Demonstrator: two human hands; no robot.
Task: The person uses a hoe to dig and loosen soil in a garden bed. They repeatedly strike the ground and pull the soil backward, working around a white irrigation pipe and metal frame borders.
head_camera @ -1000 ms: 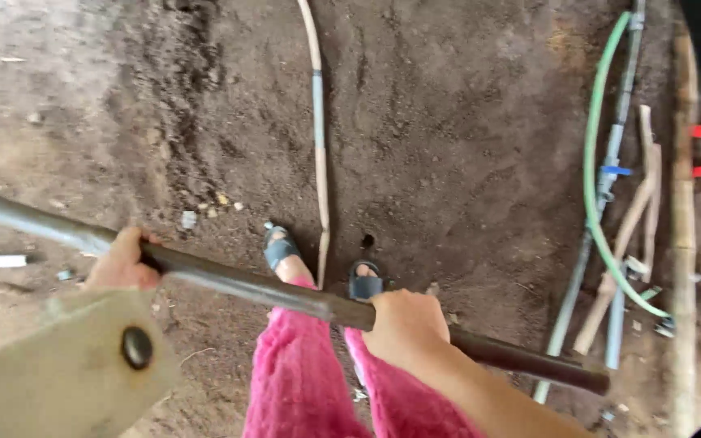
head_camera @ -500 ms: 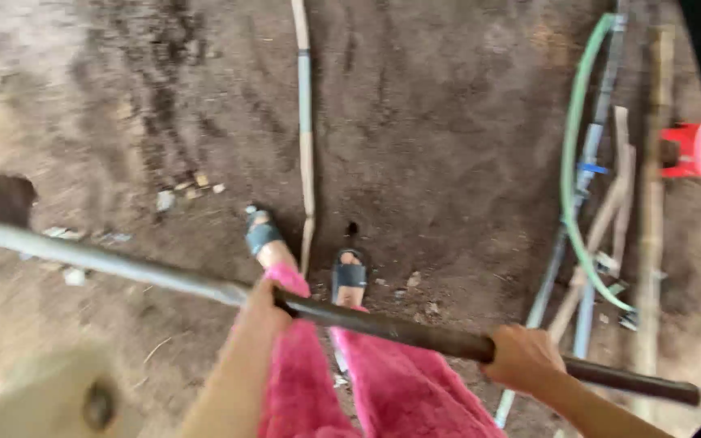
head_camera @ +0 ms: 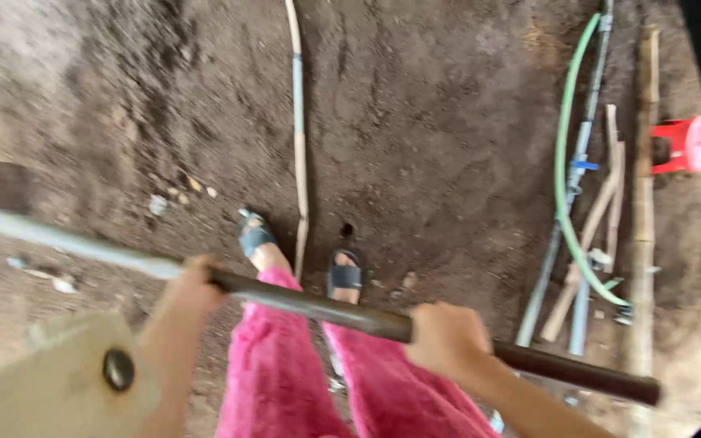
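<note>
Hands first: the right hand (head_camera: 446, 339) is closed in a full fist round a long dark metal bar (head_camera: 326, 307), and the left hand (head_camera: 187, 285) is wrapped round the same bar further along, where its dark part gives way to a paler grey length. The bar's long axis runs crosswise in front of the body, from low beyond the right hand up and away past the left hand, so it lies under both palms, its free dark end projecting past the right fist. Just below the left hand sits a blurred pale board with a dark bolt (head_camera: 118, 369). Beyond the bar are pink trousers (head_camera: 285, 381) and sandalled feet (head_camera: 342, 274) on bare earth. Farther off, past the right hand, lie a green hose (head_camera: 563, 162), grey pipes (head_camera: 578, 170) and a red stool (head_camera: 685, 144).
</note>
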